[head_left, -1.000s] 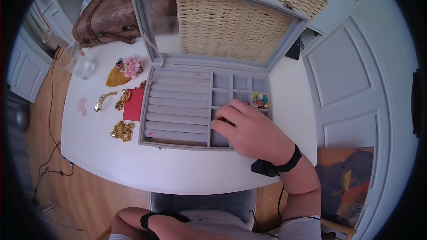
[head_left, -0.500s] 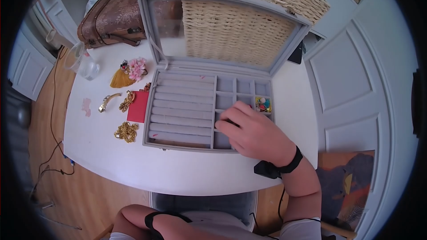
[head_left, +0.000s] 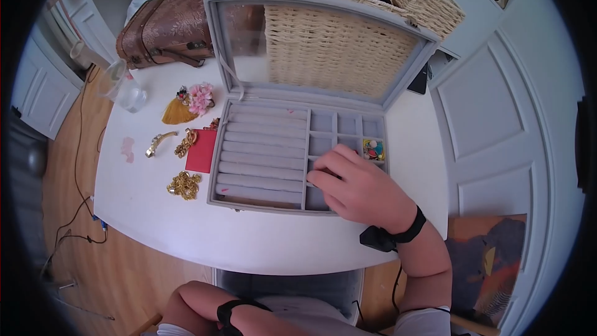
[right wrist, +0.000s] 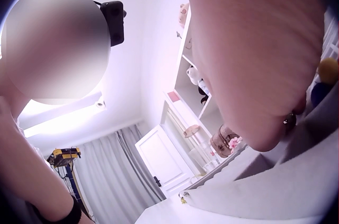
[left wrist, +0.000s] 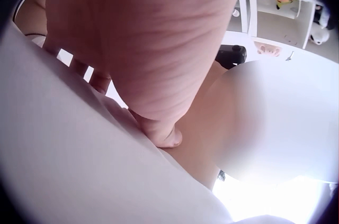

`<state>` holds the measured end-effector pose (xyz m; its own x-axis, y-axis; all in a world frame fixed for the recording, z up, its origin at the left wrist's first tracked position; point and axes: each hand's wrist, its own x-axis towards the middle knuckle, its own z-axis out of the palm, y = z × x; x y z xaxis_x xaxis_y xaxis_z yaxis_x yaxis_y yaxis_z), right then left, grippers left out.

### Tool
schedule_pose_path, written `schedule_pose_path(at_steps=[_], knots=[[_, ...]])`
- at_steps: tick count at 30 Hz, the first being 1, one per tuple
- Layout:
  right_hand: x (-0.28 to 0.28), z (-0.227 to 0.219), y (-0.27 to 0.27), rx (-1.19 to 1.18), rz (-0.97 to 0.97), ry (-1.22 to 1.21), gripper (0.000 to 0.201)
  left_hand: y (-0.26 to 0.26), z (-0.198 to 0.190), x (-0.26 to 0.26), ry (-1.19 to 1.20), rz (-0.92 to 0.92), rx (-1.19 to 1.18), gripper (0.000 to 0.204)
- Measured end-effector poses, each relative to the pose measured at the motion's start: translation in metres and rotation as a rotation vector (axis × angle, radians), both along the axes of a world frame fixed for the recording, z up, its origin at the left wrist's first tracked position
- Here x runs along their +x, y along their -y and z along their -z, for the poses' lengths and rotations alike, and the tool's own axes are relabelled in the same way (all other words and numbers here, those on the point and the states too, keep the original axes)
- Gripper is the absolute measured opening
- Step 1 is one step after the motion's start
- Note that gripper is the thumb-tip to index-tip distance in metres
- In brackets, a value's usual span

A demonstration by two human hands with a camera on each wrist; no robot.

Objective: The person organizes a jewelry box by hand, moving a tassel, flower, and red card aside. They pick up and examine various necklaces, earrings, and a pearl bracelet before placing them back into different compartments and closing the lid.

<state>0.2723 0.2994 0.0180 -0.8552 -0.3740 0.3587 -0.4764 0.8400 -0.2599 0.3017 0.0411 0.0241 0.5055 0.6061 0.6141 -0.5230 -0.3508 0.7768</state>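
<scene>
A grey jewellery box [head_left: 267, 208] with its glass lid [head_left: 329, 50] raised stands on the white table. My right hand [head_left: 364, 190] is over its lower right compartments, thumb and fingers curled down into them. In the right wrist view the fingertips pinch a small dark, shiny piece of jewellery [right wrist: 288, 120], mostly hidden by the hand. Just beyond, colourful small jewellery [head_left: 373, 149] fills one compartment. My left hand [head_left: 255, 318] rests against the white shirt [left wrist: 79, 144], holding nothing, with its fingers loosely extended in the left wrist view.
Left of the box lie a gold chain [head_left: 184, 185], a red packet [head_left: 201, 152], a gold hair clip [head_left: 160, 143] and a pink flower [head_left: 201, 98] with a yellow tassel [head_left: 178, 111]. Clear cups [head_left: 132, 96], a brown case [head_left: 161, 31] and a wicker basket [head_left: 336, 43] stand behind.
The head view has shifted, so the table and box sit further right and slightly lower. My right hand has stayed over the lower right compartments; the left stays at the shirt.
</scene>
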Motion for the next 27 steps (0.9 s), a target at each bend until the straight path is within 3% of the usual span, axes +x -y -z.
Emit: schedule_pose_path(at_steps=[3, 7, 9, 12, 17, 22, 27], knots=[[0.0, 0.0, -0.001, -0.004, 0.003, 0.009, 0.028, -0.002, 0.006, 0.004, 0.115, -0.076, 0.114, 0.046], [0.001, 0.002, -0.001, -0.023, 0.006, -0.015, 0.027, 0.017, 0.03, -0.005, 0.098, -0.112, 0.075, 0.043], [0.001, 0.003, -0.002, -0.024, 0.011, -0.016, 0.027, 0.02, 0.034, -0.01, 0.085, -0.134, 0.175, 0.04], [0.001, 0.003, -0.002, -0.018, 0.009, -0.01, 0.027, 0.019, 0.027, -0.013, 0.126, -0.11, 0.029, 0.037], [0.002, 0.002, -0.001, -0.038, 0.022, 0.044, 0.032, -0.001, 0.01, 0.001, 0.026, -0.142, 0.002, 0.034], [0.002, 0.001, -0.004, -0.03, 0.019, 0.04, 0.03, -0.006, 0.021, 0.002, 0.028, -0.098, 0.088, 0.033], [0.002, 0.004, -0.004, -0.046, 0.011, 0.03, 0.029, 0.011, 0.031, -0.003, 0.1, -0.03, -0.015, 0.032]])
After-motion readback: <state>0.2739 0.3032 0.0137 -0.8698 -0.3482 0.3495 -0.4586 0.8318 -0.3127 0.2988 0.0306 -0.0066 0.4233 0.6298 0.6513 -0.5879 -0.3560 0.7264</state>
